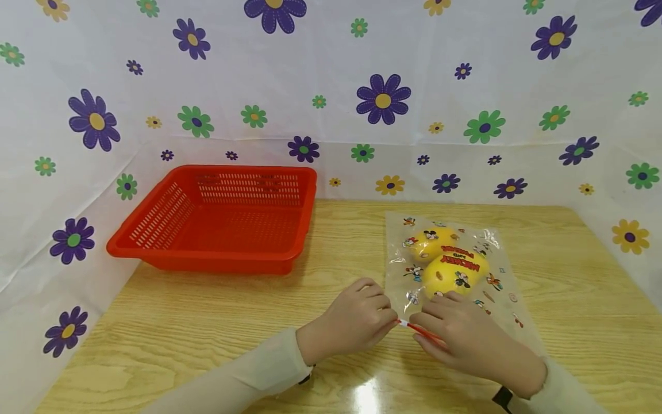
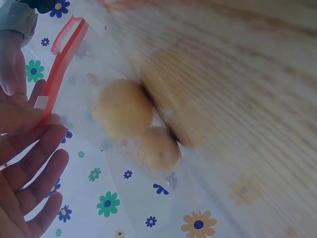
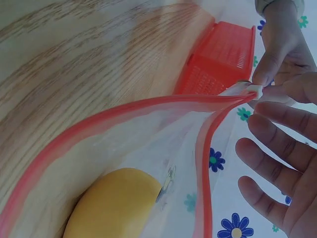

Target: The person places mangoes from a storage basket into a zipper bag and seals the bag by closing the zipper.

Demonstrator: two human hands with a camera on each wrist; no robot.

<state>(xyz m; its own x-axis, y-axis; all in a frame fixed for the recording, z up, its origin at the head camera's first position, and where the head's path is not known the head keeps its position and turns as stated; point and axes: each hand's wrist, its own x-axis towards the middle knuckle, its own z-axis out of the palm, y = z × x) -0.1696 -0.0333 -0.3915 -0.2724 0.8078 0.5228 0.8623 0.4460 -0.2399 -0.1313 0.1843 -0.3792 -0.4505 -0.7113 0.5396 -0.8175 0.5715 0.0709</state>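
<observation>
A clear zip bag [image 1: 400, 276] with cartoon prints and a red zip strip [image 3: 124, 105] lies on the table, holding two smooth, rounded yellow things [image 1: 456, 272]. At the strip's left end my left hand [image 1: 354, 317] pinches the bag's corner beside a white slider [image 1: 404, 323]. My right hand [image 1: 462, 336] grips the red strip just right of it, thumb below and fingers above. In the right wrist view the mouth of the bag gapes, and a thumb and finger meet at the slider. Three left fingers spread loosely away from the strip in the left wrist view.
A red perforated plastic basket [image 1: 217, 253] stands at the back left of the wooden table [image 1: 222, 322]. Behind and on both sides hangs a white cloth [image 1: 331, 69] printed with flowers.
</observation>
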